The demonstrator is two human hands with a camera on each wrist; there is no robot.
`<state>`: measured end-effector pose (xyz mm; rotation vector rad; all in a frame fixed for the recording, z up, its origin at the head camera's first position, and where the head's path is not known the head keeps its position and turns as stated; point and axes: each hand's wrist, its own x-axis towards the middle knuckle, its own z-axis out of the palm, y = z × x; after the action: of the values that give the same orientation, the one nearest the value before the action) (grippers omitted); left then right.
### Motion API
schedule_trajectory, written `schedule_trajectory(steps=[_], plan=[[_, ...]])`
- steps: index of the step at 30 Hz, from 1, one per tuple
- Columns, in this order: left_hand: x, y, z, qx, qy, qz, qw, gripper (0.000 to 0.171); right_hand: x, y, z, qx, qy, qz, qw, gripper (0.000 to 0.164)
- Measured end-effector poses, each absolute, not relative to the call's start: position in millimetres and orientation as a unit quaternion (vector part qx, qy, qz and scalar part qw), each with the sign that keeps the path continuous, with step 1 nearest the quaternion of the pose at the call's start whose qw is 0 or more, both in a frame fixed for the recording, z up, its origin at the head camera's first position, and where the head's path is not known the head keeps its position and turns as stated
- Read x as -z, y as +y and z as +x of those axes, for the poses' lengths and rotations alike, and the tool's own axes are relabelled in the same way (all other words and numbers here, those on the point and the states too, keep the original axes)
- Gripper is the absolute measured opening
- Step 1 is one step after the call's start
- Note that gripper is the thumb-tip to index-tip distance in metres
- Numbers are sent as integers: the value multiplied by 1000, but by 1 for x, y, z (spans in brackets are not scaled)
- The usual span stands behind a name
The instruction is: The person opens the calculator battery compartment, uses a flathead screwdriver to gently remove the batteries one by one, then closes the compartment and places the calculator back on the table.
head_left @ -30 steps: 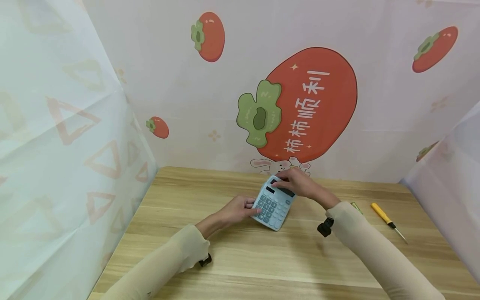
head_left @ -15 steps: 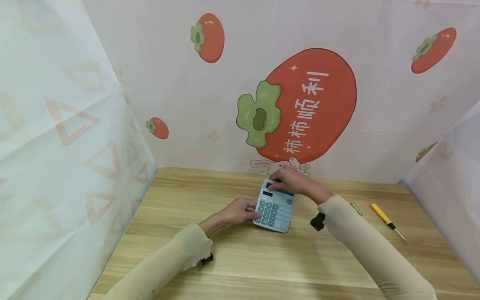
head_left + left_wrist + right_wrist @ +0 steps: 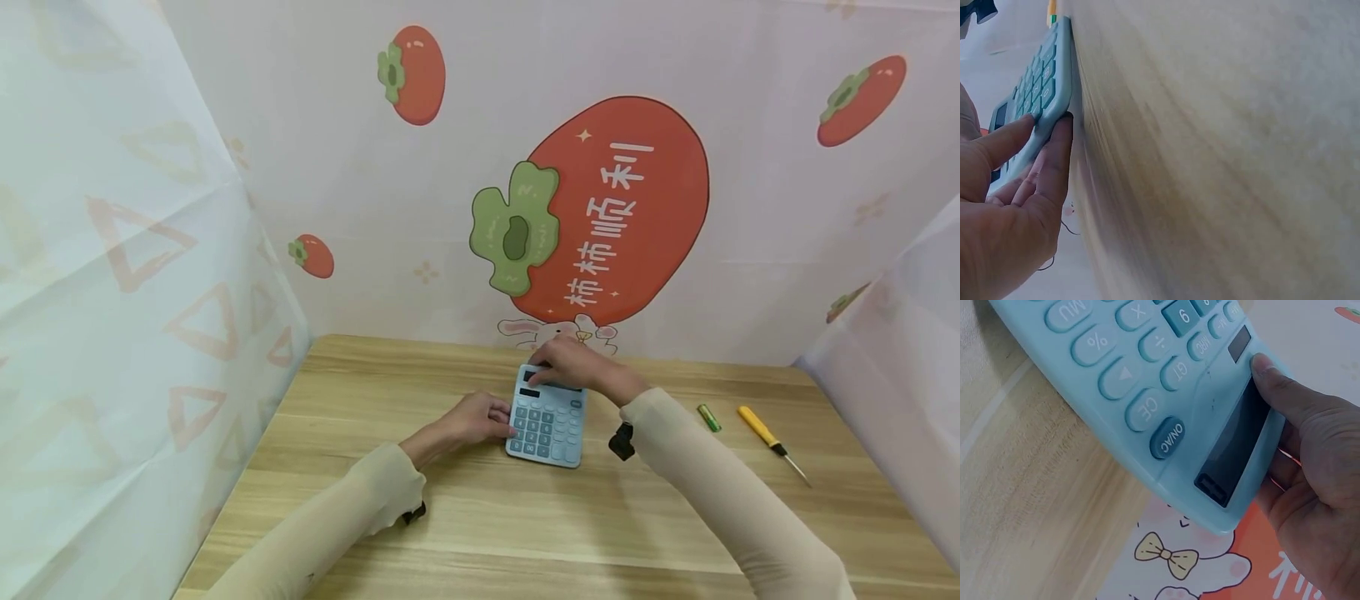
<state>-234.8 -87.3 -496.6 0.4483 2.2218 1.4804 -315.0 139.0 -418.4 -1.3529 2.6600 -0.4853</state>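
Observation:
A light blue calculator [image 3: 551, 429] lies face up near the back of the wooden table, its keys toward the person. My left hand [image 3: 474, 419] pinches its lower left edge; in the left wrist view, the thumb is on the keys and the fingers of the left hand [image 3: 1016, 231] are at the edge and beneath. At the top end, my right hand [image 3: 573, 364] grips it. Up close, the right thumb lies beside the dark display of the calculator [image 3: 1166, 419], while the other fingers of the right hand [image 3: 1329, 462] go behind it, partly hidden.
Right of the right forearm lies a small green battery [image 3: 708, 417]. Beyond it is a screwdriver [image 3: 772, 442] with a yellow handle, tip toward the person. A printed cloth wall [image 3: 420, 308] rises behind the table, with more cloth at both sides.
The calculator has turned from a slant to nearly straight and come slightly toward the person. My right hand and arm shifted left with it, uncovering the battery. Both hands keep their hold.

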Motion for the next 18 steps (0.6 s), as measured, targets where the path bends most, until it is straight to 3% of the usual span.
schedule_trajectory(steps=[8, 18], plan=[[501, -87, -233, -545, 799, 150, 206, 13, 429, 132, -319, 173, 882, -427, 95, 13], [498, -90, -234, -498, 832, 151, 194, 13, 434, 126, -317, 173, 890, -414, 84, 18]])
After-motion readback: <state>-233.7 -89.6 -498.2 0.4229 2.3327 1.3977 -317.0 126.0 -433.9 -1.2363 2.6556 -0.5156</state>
